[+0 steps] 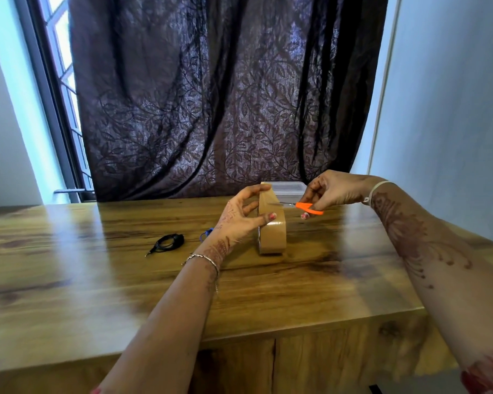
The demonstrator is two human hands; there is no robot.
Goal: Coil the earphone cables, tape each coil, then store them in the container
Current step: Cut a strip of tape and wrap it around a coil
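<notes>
Left-hand grip (239,220) tight around upright tape roll (273,233); right-hand grip (330,193) around orange scissors (308,207) just beside.

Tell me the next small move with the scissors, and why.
Probably snip the strip free. The right hand holds the scissors with the blades at the brown strip pulled up from the tape roll, which the left hand steadies upright on the table. The coiled black earphone beside it shows no tape yet.
</notes>
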